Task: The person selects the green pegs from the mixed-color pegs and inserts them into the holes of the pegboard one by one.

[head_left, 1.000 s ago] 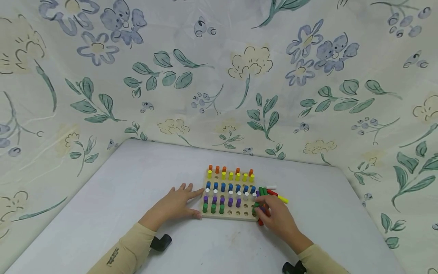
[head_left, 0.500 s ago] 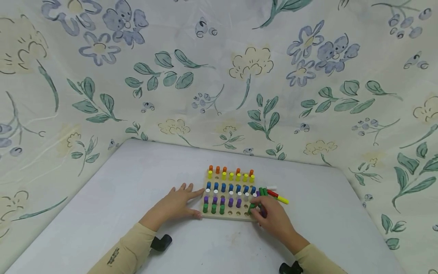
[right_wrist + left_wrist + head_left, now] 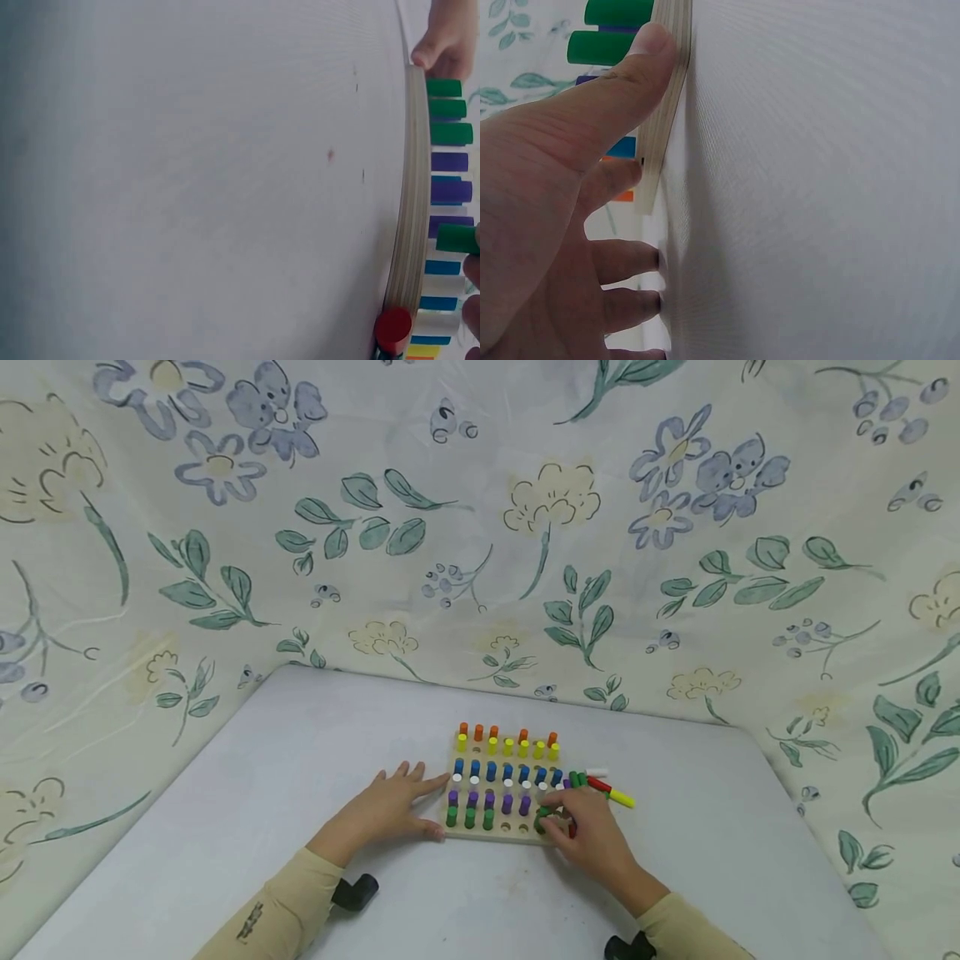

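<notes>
Board (image 3: 491, 837): lying flat on the white table (image 3: 360, 710), right between both hands.
Right hand (image 3: 592, 831): pinching a green peg (image 3: 454, 238) between thumb and fingers, here over the near row, towards the right end; seated or not, hard to tell.
Left hand (image 3: 386, 806): spread wide, thumb at the near left corner, index finger against the left side, other fingertips down on the table.
Standing pegs (image 3: 491, 771): orange furthest, then yellow, blue, white, purple, with three greens at the near row's left end.
Loose pegs (image 3: 598, 784): lying along the right side, white, red, yellow and green among them.
</notes>
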Demonstrator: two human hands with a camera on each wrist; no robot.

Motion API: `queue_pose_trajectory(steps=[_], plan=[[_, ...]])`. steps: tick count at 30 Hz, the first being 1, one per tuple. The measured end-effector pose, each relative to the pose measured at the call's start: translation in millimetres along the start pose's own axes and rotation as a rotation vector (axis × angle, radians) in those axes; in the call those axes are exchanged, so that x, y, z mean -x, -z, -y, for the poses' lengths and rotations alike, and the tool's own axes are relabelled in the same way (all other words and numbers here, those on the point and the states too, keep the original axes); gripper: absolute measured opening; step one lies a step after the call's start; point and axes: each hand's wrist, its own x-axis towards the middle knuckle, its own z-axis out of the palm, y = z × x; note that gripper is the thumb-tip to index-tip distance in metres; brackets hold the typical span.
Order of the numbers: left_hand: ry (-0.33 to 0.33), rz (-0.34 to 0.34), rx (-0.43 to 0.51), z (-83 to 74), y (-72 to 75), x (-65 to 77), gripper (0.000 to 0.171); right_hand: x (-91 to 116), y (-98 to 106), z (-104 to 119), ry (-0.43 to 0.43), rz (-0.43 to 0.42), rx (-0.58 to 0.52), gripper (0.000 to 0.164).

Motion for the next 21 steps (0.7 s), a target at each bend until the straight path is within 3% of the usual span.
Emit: queue_pose_trajectory(steps=[11, 21], plan=[[0.008, 0.006, 0.001, 1.2, -1.2, -0.1, 0.088, -2.4, -5.3, 4.3, 0.023, -0.023, 0.008, 0.027], [0.0, 0.0, -0.001, 0.9, 0.0, 0.4, 0.088, -8.0, -7.3, 10.9, -0.005, 0.036, -0.017, 0.024]])
